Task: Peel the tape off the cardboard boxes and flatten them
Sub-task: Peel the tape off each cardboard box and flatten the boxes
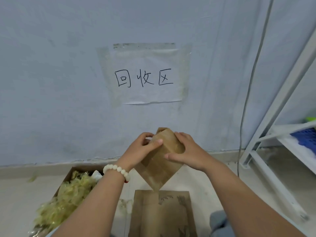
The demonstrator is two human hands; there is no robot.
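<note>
Pale wall (51, 65) behind; left hand (143, 147) and right hand (186, 151) grip one cardboard box (160, 166) between them, tape apparently on, not yet flattened; flattened cardboard (162, 214) lies below them; peeled tape (71, 197) is heaped under the left hand.

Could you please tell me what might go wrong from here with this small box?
The small box is held in the air, tilted corner-down, by the left hand and right hand alone; a hard pull could make it slip onto the flattened cardboard below. Glossy tape seems to cover its faces, so it may tear off in shreds.
</note>
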